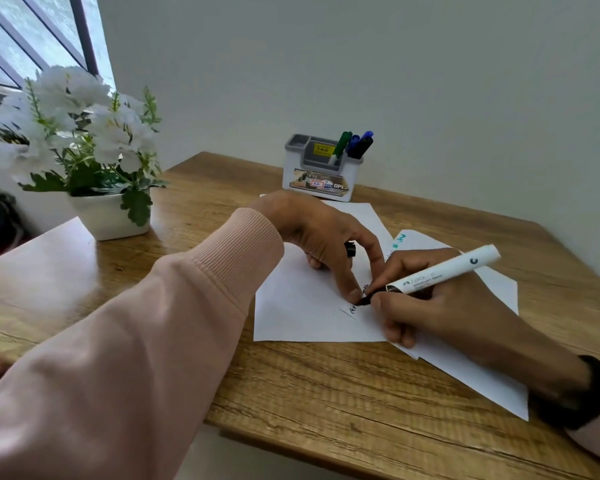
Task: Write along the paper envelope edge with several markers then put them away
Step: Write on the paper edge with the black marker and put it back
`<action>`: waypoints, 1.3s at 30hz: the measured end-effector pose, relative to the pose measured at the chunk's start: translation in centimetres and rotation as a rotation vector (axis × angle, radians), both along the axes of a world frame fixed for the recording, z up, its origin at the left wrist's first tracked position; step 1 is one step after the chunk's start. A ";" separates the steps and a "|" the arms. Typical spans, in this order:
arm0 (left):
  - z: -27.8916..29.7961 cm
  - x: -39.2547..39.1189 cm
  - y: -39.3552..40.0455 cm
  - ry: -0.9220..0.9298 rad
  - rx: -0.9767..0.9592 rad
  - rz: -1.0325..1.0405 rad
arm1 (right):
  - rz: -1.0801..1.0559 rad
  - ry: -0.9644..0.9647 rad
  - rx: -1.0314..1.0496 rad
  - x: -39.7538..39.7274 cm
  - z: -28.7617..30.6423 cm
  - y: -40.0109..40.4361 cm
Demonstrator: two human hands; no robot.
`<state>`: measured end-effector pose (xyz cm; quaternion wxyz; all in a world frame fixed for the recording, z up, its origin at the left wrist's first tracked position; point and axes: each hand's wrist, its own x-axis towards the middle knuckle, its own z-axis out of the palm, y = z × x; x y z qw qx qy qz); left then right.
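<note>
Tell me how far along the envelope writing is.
Done: teal marks sit at the far end of the envelope.
In hand: the right hand writes black letters with a white marker; the left hand pins the edge and holds a black cap.
Left: finishing, then returning it to the holder with the other markers.

A long pale pink sleeve (125,341) is worn on the left arm — soft knit fabric, loose along the forearm and gathered into a ribbed cuff (246,247) at the wrist. Fine vertical ribs are seen across the cuff, set off from the smoother cloth by a seam. The left hand (323,237) is left bare. On the right wrist a black band (589,393) is worn — broad and dark. The right hand (440,306) is bare too.
</note>
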<state>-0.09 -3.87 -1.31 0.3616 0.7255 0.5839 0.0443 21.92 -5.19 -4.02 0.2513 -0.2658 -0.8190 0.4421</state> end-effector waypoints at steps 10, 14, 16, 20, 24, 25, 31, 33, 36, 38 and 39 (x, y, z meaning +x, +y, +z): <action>0.1 0.2 0.0 0.031 -0.010 0.007 | -0.063 -0.092 0.214 0.1 -0.9 -0.3; 0.3 0.3 -0.1 0.039 -0.009 0.007 | -0.080 -0.089 0.241 0.1 -1.0 -0.3; 0.4 0.4 -0.2 0.037 -0.009 0.015 | -0.078 -0.095 0.244 0.0 -1.0 -0.3; 0.5 0.6 -0.5 0.071 0.002 0.028 | -0.064 -0.078 0.234 0.0 -1.0 -0.4; 0.5 0.6 -0.6 0.126 0.015 0.021 | -0.050 0.004 0.083 0.2 -0.9 0.2; 0.5 0.6 -0.6 0.145 0.019 0.019 | -0.057 0.029 0.037 0.3 -0.8 0.5; 1.0 0.7 -1.1 0.150 0.011 0.001 | -0.216 0.228 -0.044 1.7 0.1 5.1; 1.1 0.4 -1.1 0.131 0.010 -0.019 | -0.249 0.239 -0.051 1.8 0.9 7.0; 1.3 0.0 -1.1 0.097 -0.024 -0.033 | -0.276 0.206 -0.041 1.8 1.5 9.5; 1.1 0.0 -0.9 0.062 -0.031 -0.024 | -0.285 0.173 -0.048 1.6 0.9 10.5; 0.8 0.0 -0.7 0.039 -0.025 -0.013 | -0.279 0.147 -0.046 1.6 0.3 10.7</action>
